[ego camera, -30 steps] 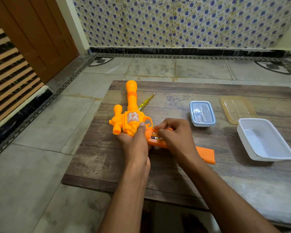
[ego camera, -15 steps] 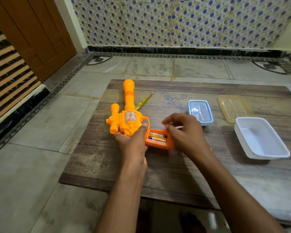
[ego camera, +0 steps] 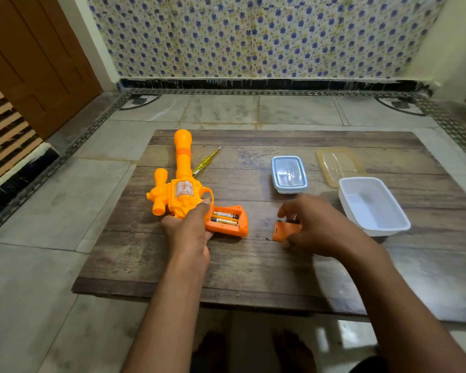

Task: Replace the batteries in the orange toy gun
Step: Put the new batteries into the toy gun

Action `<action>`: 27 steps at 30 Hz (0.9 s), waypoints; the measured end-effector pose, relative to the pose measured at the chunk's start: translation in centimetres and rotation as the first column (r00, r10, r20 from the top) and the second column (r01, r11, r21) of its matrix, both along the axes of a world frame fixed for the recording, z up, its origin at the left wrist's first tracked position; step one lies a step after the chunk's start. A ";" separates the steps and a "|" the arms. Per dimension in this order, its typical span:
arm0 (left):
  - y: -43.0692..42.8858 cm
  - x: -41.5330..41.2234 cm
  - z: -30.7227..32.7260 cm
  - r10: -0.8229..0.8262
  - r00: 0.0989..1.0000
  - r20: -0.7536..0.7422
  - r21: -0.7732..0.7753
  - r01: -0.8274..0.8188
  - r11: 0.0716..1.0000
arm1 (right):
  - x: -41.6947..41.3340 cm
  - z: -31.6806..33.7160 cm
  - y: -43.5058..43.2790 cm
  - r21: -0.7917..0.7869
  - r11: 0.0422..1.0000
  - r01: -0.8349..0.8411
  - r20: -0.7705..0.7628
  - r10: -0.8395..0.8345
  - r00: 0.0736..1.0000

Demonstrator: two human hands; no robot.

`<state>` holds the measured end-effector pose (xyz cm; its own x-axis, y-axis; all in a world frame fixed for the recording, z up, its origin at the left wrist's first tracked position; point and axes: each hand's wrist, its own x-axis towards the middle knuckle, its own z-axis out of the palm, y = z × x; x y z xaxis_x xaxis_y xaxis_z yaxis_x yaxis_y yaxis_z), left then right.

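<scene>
The orange toy gun (ego camera: 182, 184) lies on the wooden board (ego camera: 253, 265), barrel pointing away from me. My left hand (ego camera: 190, 230) presses on its body near the trigger. The grip's battery compartment (ego camera: 228, 220) is uncovered and two batteries (ego camera: 224, 218) lie in it side by side. To the right, my right hand (ego camera: 315, 224) grips the orange battery cover (ego camera: 283, 231) at the board's surface, apart from the gun.
A yellow screwdriver (ego camera: 206, 161) lies beside the barrel. A small lidded clear box (ego camera: 289, 175) stands mid-board, a loose yellowish lid (ego camera: 339, 164) behind a white open tub (ego camera: 373, 205) at the right. The board rests on a tiled floor; my feet show below its near edge.
My right hand has lifted the orange cover off the gun's grip and carried it to the right, down to the board. The batteries are now exposed. My left hand stays on the gun.
</scene>
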<state>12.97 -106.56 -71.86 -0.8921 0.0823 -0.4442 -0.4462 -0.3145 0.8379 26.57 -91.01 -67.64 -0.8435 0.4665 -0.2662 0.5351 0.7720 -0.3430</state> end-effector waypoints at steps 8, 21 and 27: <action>0.0 0.2 0.3 -0.011 1.000 -0.008 -0.003 0.011 1.000 | -0.5 -0.9 0.4 0.039 0.999 0.035 0.081 -0.038 0.996; -0.1 0.0 0.0 -0.011 1.000 -0.014 -0.009 0.011 1.000 | -0.6 -0.3 -0.3 -0.248 0.967 0.049 -0.388 -0.146 0.910; 0.0 0.1 0.2 -0.002 1.000 -0.003 0.009 0.002 1.000 | -3.3 -0.6 -3.5 -0.331 0.941 -0.070 -0.539 -0.128 0.833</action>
<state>13.09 -106.53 -71.70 -0.8933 0.0876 -0.4408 -0.4442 -0.3213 0.8363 23.26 -94.55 -68.19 -0.8812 0.4634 0.0938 0.2034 0.5507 -0.8096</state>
